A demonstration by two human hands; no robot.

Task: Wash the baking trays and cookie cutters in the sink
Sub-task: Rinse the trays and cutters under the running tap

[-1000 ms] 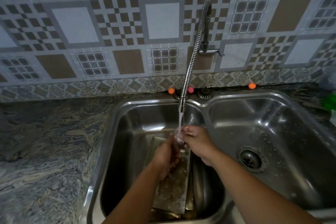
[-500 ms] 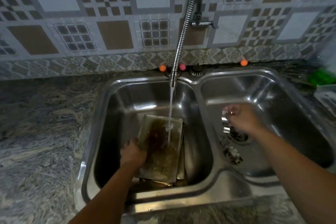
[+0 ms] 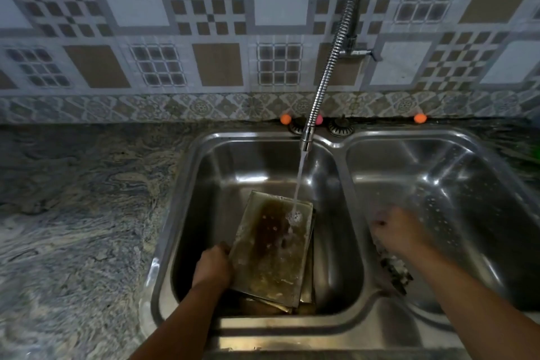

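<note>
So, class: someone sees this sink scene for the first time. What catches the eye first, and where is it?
The stream of water falling from the flexible tap onto a stained baking tray in the left basin stands out first. The left hand grips that tray's left edge, while the right hand reaches down into the right basin.

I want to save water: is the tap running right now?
On. A stream of water falls from the tap spout onto the top baking tray in the left basin, splashing there.
</note>
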